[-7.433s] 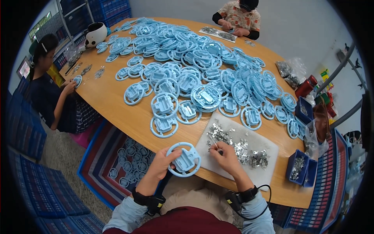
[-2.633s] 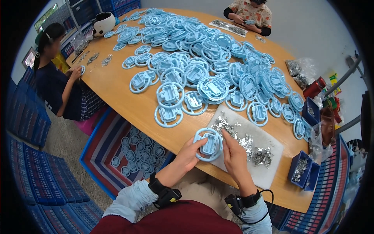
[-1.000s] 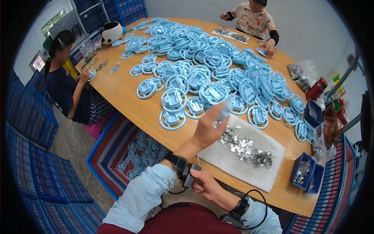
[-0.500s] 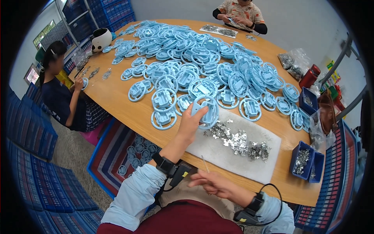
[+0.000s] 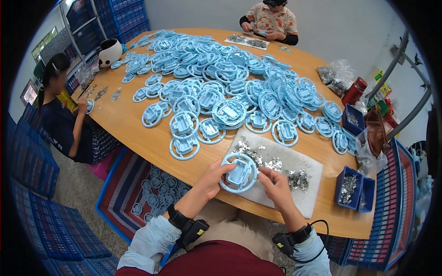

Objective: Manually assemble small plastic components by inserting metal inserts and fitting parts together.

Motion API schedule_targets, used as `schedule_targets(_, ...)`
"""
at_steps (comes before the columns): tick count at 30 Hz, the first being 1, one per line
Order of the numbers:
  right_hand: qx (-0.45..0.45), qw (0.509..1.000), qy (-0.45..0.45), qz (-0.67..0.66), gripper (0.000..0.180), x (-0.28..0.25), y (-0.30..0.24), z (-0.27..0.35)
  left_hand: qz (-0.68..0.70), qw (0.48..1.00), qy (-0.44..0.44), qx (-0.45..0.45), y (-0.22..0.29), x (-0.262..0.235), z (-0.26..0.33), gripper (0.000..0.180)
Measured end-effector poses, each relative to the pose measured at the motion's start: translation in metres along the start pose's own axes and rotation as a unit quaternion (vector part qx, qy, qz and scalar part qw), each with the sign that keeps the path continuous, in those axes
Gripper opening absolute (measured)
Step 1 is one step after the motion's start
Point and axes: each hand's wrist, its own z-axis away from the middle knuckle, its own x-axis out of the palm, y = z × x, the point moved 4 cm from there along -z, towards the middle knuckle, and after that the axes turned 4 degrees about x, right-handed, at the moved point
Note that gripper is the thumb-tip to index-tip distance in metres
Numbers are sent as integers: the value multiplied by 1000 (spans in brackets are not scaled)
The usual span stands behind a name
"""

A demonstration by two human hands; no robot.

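My left hand [image 5: 212,179] grips a light-blue plastic ring part [image 5: 238,174] by its left side, thumb over the rim. The part is tilted up above the table's near edge, its boxy centre showing. Close to the ring's right rim is my right hand [image 5: 276,187], thumb and forefinger pinched together. Whatever is between those fingertips is too small to make out. Behind the ring, small silvery metal clips [image 5: 273,164] lie heaped on a white board [image 5: 301,158], partly covered by my hands and the part.
A big pile of blue ring parts [image 5: 230,112] covers the middle of the wooden table [image 5: 124,117]. Blue bins [image 5: 348,187] of metal pieces stand at right. More rings lie in a crate [image 5: 159,195] below left. Two people [image 5: 271,23] work at the far and left sides.
My left hand has brought the ring part down toward me, away from the pile. My right hand has risen from near my lap to the ring's right side, its fingers now pinched.
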Motion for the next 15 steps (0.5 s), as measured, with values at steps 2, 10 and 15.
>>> schedule_targets(2, 96, 989, -68, -85, 37, 8, 8, -2, 0, 1000, -8, -7, -6, 2, 3, 28)
schedule_targets(10, 0, 1000, -24, -19, 34, 22, -2, -13, 45, 997, -38, -48, -8, 4, 6, 29)
schedule_targets(15, 31, 996, -58, -66, 30, 18, 3, -16, 9, 992, -51, -115, -6, -2, 4, 32)
